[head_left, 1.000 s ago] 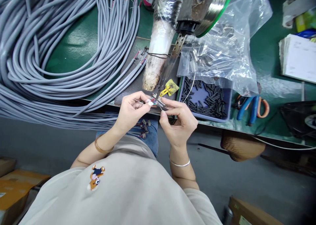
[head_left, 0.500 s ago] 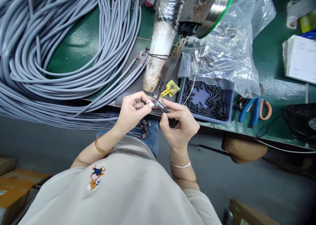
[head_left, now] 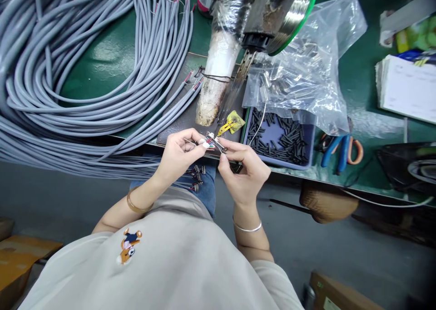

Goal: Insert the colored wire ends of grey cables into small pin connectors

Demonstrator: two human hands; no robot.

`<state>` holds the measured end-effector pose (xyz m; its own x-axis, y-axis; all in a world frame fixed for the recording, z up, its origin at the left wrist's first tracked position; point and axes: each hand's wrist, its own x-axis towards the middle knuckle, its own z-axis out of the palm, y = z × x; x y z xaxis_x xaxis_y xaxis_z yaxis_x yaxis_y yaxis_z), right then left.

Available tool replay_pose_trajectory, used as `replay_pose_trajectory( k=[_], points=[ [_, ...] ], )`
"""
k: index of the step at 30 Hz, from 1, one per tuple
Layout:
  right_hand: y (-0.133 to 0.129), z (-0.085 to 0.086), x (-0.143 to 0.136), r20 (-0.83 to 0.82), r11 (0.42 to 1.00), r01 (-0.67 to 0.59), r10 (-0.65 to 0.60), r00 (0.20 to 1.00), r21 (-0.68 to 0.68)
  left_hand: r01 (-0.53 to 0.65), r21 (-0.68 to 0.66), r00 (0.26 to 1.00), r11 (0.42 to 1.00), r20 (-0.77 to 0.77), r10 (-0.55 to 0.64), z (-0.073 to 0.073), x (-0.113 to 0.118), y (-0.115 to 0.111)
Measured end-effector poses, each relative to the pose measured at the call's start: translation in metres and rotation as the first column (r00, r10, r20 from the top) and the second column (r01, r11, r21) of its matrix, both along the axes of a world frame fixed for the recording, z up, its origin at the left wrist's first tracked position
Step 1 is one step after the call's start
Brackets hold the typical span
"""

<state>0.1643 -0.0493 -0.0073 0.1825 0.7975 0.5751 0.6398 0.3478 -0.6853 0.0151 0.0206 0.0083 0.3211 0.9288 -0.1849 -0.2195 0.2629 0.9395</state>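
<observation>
My left hand point(head_left: 182, 151) is closed in a pinch on the thin coloured wires point(head_left: 211, 144) at a cable end. A small multi-pin connector point(head_left: 218, 142) lies against these wires, under the soldering iron tip point(head_left: 220, 119). My right hand point(head_left: 243, 167) grips the connector's right end, index fingertip on it. A thin strand shows by the right thumb, too small to make out. Just beyond the fingers is a yellow clip-like piece point(head_left: 226, 127) on a yellow pad point(head_left: 237, 120). Several finished-looking connectors point(head_left: 197, 176) on cables rest over my lap.
Grey cables point(head_left: 112, 115) cover the table's left side. Above my hands hang a wrapped white tube point(head_left: 218, 60) and a solder spool point(head_left: 293, 22). To the right are a purple bin point(head_left: 310, 151) of black sleeves, a plastic bag point(head_left: 327, 74), blue-handled pliers point(head_left: 344, 153) and a paper stack point(head_left: 408, 87).
The view has shifted slightly, so the table items sit a little further left. Between my fingers the connector has turned slightly. Both hands keep their pinch.
</observation>
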Motion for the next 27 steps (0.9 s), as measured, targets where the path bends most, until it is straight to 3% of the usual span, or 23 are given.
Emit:
replay_pose_trajectory(
  k=[5,11,27],
  points=[
    [0.0022,0.0001,-0.0033,0.095,0.997,0.011,-0.018,0.995,0.073,-0.05,0.076,0.998,0.996,-0.021,0.052,-0.0038,0.0039,-0.0026],
    [0.0048,-0.0011,-0.0033,0.028,0.998,0.017,-0.019,0.999,0.059,-0.055,0.128,0.995,0.99,-0.07,0.064,-0.007,0.0027,-0.0037],
    [0.0059,-0.0036,-0.0007,-0.069,1.0,0.004,-0.003,0.998,0.017,-0.068,0.108,0.995,0.992,-0.067,0.075,-0.0059,0.0044,-0.0036]
  ],
)
